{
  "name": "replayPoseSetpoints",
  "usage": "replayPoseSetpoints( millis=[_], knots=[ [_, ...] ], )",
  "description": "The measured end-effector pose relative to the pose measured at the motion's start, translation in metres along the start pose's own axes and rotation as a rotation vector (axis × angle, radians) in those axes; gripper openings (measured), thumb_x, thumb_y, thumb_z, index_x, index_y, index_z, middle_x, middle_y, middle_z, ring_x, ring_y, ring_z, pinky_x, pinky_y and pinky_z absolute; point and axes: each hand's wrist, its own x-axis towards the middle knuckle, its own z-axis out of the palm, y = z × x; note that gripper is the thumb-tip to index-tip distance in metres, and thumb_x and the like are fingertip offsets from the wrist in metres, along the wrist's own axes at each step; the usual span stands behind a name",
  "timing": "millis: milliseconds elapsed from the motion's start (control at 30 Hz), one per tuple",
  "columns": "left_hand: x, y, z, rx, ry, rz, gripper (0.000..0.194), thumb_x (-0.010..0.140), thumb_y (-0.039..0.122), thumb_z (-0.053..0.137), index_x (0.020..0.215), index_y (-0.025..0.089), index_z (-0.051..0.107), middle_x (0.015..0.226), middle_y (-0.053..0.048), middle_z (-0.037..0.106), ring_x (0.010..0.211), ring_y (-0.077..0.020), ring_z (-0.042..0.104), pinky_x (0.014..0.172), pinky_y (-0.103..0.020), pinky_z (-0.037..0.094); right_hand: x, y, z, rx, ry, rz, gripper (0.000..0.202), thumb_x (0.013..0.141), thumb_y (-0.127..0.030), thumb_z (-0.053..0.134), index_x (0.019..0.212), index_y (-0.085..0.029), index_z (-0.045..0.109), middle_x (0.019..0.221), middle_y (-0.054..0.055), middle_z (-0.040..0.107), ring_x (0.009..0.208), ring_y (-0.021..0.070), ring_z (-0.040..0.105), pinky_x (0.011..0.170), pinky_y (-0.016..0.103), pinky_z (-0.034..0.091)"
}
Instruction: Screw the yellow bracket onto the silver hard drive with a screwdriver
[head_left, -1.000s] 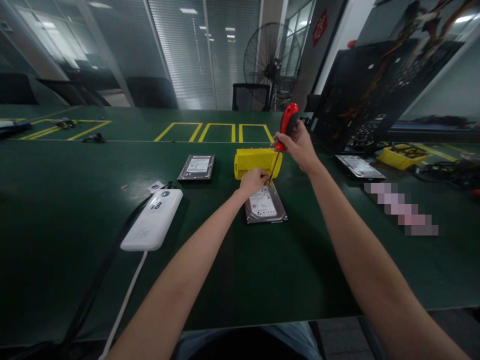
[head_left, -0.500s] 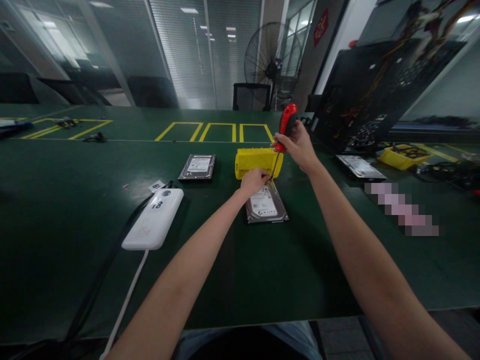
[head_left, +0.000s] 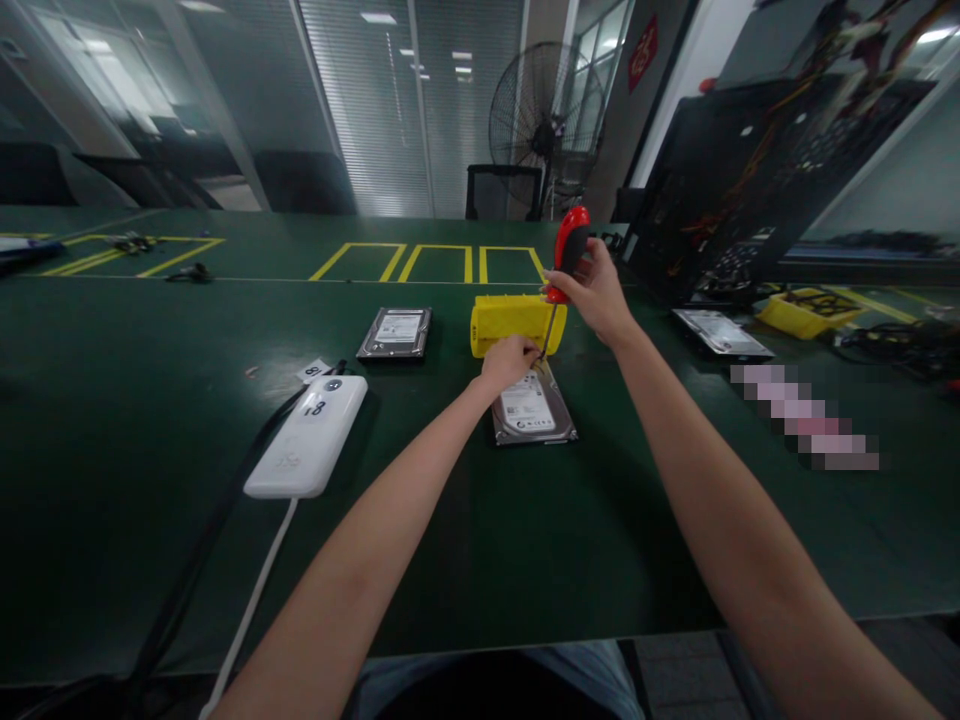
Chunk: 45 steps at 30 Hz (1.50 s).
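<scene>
My right hand [head_left: 592, 285] grips a red and black screwdriver [head_left: 572, 245], its shaft pointing down and its handle leaning right. The screwdriver's tip meets the far end of a silver hard drive [head_left: 531, 410] lying flat with its label up. At that same end my left hand [head_left: 512, 362] is closed, fingertips pinched together by the tip. Whatever those fingers hold is too small and hidden to make out. Just behind them stands a yellow plastic bin [head_left: 510, 315], partly covered by my left hand.
A second hard drive [head_left: 396, 334] lies to the left, and another drive [head_left: 721, 334] to the right. A white power bank [head_left: 309, 440] with a cable sits at the left. On the right are a small yellow tray [head_left: 810, 312] and a black computer case [head_left: 690, 200].
The screwdriver's handle has shifted very slightly left, with my right hand moving along. My left hand and the hard drive stay in place.
</scene>
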Motion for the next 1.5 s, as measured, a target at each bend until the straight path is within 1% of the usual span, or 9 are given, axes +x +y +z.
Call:
replayPoseSetpoints(
  millis=[133, 300, 400, 567, 700, 833, 1000, 1233, 1500],
  knots=[
    [0.001, -0.001, 0.001, 0.005, 0.007, 0.0, 0.029, 0.091, 0.029, 0.047, 0.109, 0.021, 0.068, 0.111, -0.004, 0.068, 0.101, -0.0222, 0.062, 0.089, -0.032, 0.046, 0.0, -0.002, 0.005, 0.011, 0.003, -0.015, 0.059, 0.069, -0.045, 0.068, 0.118, -0.03, 0.038, 0.105, 0.005, 0.056, 0.077, 0.017, 0.065, 0.071, 0.036, 0.058],
    [0.001, -0.001, 0.002, 0.009, 0.013, 0.0, 0.029, 0.091, 0.03, 0.048, 0.108, 0.022, 0.069, 0.108, -0.005, 0.069, 0.101, -0.0231, 0.062, 0.089, -0.032, 0.046, -0.001, -0.007, 0.011, -0.005, 0.015, 0.011, 0.049, 0.068, -0.043, 0.069, 0.108, -0.027, 0.045, 0.104, 0.005, 0.054, 0.07, 0.0147, 0.061, 0.07, 0.037, 0.057],
    [-0.001, 0.0, 0.001, 0.006, 0.006, -0.005, 0.029, 0.091, 0.03, 0.047, 0.109, 0.022, 0.069, 0.107, -0.005, 0.069, 0.1, -0.0222, 0.062, 0.089, -0.031, 0.046, 0.0, -0.003, 0.01, -0.023, 0.012, 0.007, 0.043, 0.069, -0.042, 0.067, 0.104, -0.025, 0.048, 0.1, 0.006, 0.055, 0.069, 0.0155, 0.061, 0.07, 0.037, 0.056],
    [-0.001, 0.0, 0.001, -0.005, 0.017, 0.003, 0.029, 0.091, 0.029, 0.048, 0.11, 0.021, 0.068, 0.108, -0.005, 0.069, 0.098, -0.0222, 0.062, 0.087, -0.032, 0.047, 0.005, 0.007, 0.011, 0.015, 0.012, 0.003, 0.044, 0.072, -0.045, 0.062, 0.108, -0.028, 0.043, 0.086, 0.002, 0.051, 0.068, 0.0156, 0.058, 0.07, 0.039, 0.055],
    [0.0, -0.001, 0.002, -0.009, 0.026, 0.008, 0.029, 0.09, 0.03, 0.048, 0.107, 0.021, 0.07, 0.106, -0.006, 0.069, 0.096, -0.0226, 0.063, 0.085, -0.032, 0.048, 0.005, 0.006, 0.015, 0.075, -0.012, 0.048, 0.051, 0.072, -0.051, 0.061, 0.112, -0.03, 0.038, 0.076, -0.001, 0.049, 0.062, 0.0139, 0.052, 0.07, 0.039, 0.054],
    [0.0, -0.002, 0.003, -0.015, 0.036, 0.01, 0.028, 0.09, 0.029, 0.047, 0.102, 0.021, 0.071, 0.105, -0.005, 0.07, 0.096, -0.022, 0.063, 0.086, -0.031, 0.048, 0.002, 0.0, 0.016, 0.1, -0.048, 0.1, 0.056, 0.075, -0.054, 0.056, 0.12, -0.032, 0.032, 0.078, 0.0, 0.05, 0.064, 0.014, 0.052, 0.064, 0.035, 0.054],
    [0.001, -0.003, 0.004, -0.015, 0.041, 0.016, 0.029, 0.089, 0.029, 0.047, 0.101, 0.021, 0.072, 0.105, -0.004, 0.07, 0.095, -0.0229, 0.063, 0.084, -0.032, 0.048, 0.002, 0.0, 0.016, 0.095, -0.088, 0.085, 0.059, 0.077, -0.055, 0.055, 0.126, -0.033, 0.03, 0.08, 0.001, 0.053, 0.068, 0.0149, 0.055, 0.064, 0.035, 0.054],
    [0.002, -0.003, 0.005, -0.004, 0.035, 0.013, 0.029, 0.089, 0.03, 0.047, 0.105, 0.021, 0.07, 0.105, -0.005, 0.07, 0.096, -0.0225, 0.063, 0.084, -0.032, 0.049, 0.002, 0.001, 0.016, 0.118, -0.027, 0.065, 0.056, 0.076, -0.048, 0.062, 0.122, -0.033, 0.032, 0.083, 0.0, 0.055, 0.066, 0.0133, 0.058, 0.065, 0.035, 0.057],
    [0.003, -0.005, 0.007, 0.023, 0.048, 0.019, 0.028, 0.09, 0.03, 0.048, 0.104, 0.021, 0.07, 0.106, -0.005, 0.069, 0.099, -0.0232, 0.063, 0.086, -0.033, 0.048, 0.0, -0.002, 0.018, 0.177, -0.027, 0.043, 0.052, 0.072, -0.042, 0.068, 0.11, -0.031, 0.034, 0.09, -0.001, 0.057, 0.062, 0.0111, 0.056, 0.067, 0.037, 0.057]
  ],
)
